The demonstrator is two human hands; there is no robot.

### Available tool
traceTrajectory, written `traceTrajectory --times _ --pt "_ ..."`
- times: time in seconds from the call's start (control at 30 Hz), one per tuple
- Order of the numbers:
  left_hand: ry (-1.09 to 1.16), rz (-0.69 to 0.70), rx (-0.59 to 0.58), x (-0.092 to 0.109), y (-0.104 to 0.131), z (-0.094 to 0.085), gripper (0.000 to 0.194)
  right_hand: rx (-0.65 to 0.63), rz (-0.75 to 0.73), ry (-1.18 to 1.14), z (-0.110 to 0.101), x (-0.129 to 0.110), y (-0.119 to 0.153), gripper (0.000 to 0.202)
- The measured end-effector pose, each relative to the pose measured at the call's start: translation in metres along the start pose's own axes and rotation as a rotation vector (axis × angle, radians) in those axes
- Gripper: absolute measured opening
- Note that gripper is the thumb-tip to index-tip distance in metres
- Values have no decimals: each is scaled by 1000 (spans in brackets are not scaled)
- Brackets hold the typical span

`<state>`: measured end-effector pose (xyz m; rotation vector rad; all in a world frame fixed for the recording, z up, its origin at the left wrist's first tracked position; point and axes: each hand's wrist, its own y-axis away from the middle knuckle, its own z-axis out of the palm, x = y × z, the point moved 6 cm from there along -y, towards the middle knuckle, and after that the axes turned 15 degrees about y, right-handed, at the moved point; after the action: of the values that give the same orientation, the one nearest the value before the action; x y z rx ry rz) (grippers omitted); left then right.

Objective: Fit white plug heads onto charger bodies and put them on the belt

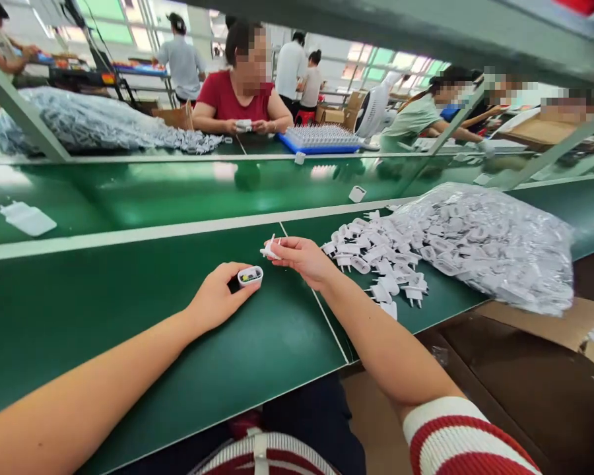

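My left hand (221,293) is closed around a white charger housing (250,276), whose open end faces up and shows a circuit board with a yellow part inside. Just to the right, my right hand (299,259) pinches a small white plug cap with two pins (270,249). The two pieces are apart, a short gap between them. Beyond my right forearm lies a loose pile of white plug caps (376,254) on the green worktop (188,402). Some of them spill from a clear plastic bag (499,244).
A green conveyor belt (168,188) runs behind the worktop, carrying a white charger (28,218) and a white housing (357,194). Across it, a person in red (235,99) holds a white piece beside a blue tray (321,140). A cardboard box (539,320) stands at lower right.
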<state>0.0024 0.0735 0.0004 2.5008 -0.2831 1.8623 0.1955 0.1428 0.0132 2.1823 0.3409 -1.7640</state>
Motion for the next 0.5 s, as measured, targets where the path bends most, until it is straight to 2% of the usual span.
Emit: traceTrajectory --times 0.13,0.3,0.5 --pt "-5 26 -11 2 0 0 39 -3 -6 -52 9 -3 4 39" --pt "-9 25 -16 4 1 0 37 23 -165 13 13 -20 11 37" --pt "-5 7 -19 6 1 1 40 11 -269 -8 17 -24 14 41"
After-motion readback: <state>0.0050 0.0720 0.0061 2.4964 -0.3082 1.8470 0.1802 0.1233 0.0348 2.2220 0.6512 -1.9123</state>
